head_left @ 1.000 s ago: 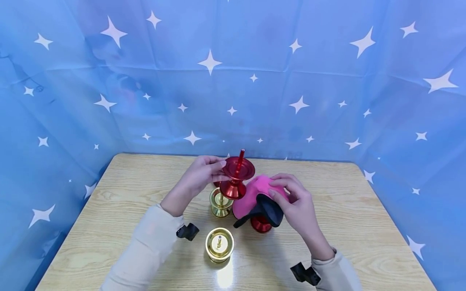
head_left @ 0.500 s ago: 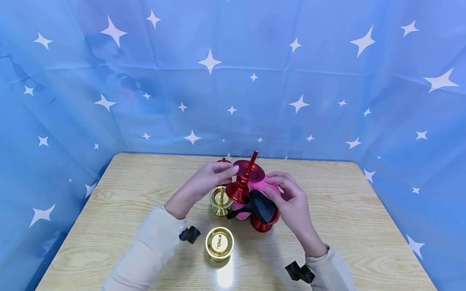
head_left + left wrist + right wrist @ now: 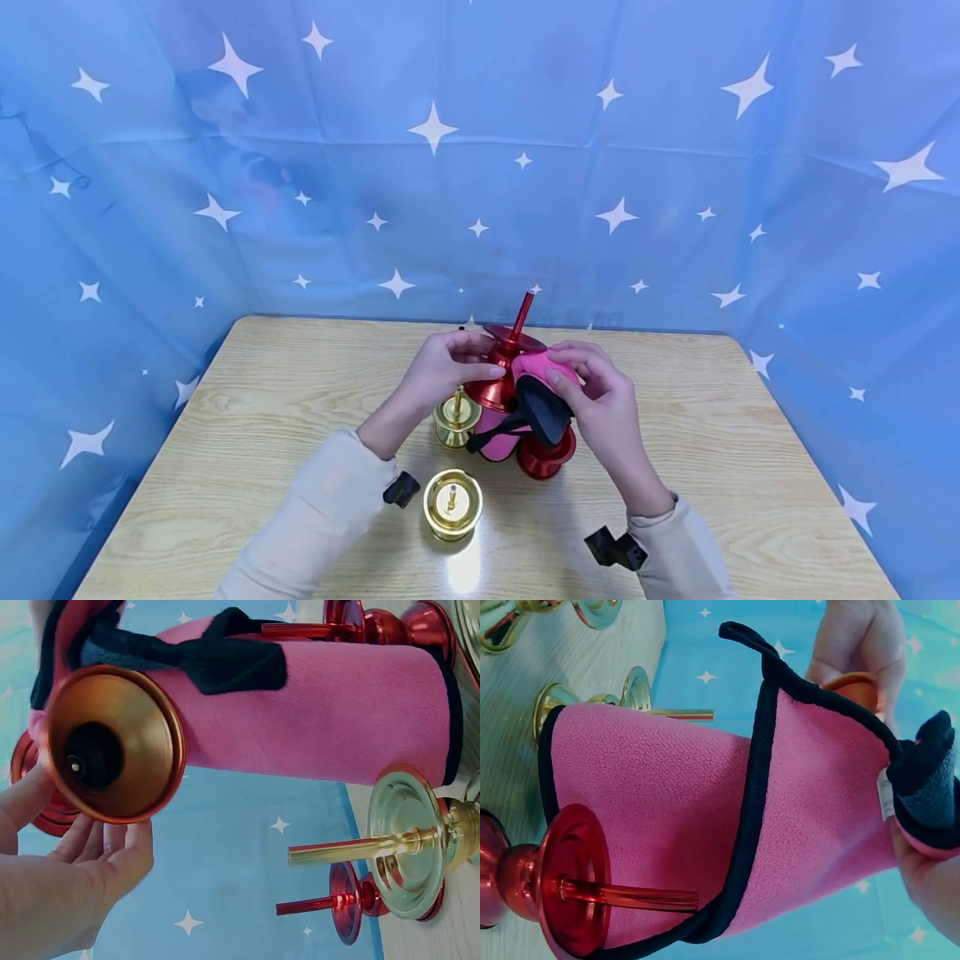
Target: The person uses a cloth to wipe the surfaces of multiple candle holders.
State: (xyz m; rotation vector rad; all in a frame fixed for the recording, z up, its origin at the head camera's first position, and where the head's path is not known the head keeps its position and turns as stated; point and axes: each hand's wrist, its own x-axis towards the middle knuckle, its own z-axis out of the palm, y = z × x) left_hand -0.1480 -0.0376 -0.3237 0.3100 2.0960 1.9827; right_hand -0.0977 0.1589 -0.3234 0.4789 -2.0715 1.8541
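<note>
My left hand (image 3: 442, 367) grips a shiny red candle holder (image 3: 489, 393), raised and tilted, its spike pointing up and slightly right. The hollow underside of this red candle holder (image 3: 154, 742) faces the left wrist camera. Between thumb and fingers, my right hand (image 3: 606, 404) pinches a pink cloth (image 3: 534, 367) with black edging. In the head view the gathered cloth lies against the raised holder's right side. The pink cloth's lower part (image 3: 652, 772) hangs down to the tabletop in the right wrist view.
A second red candle holder (image 3: 542, 462) stands below the cloth. One gold candle holder (image 3: 455, 433) stands just left of the cloth, another gold one (image 3: 452, 504) nearer the front. Behind my left hand stands a further red candle holder (image 3: 346, 904). Starry blue fabric (image 3: 480, 183) surrounds the wooden table (image 3: 262, 433).
My left hand has moved right with the red candle holder, which now tilts more. My right hand has shifted slightly left, bringing the bunched cloth against the holder.
</note>
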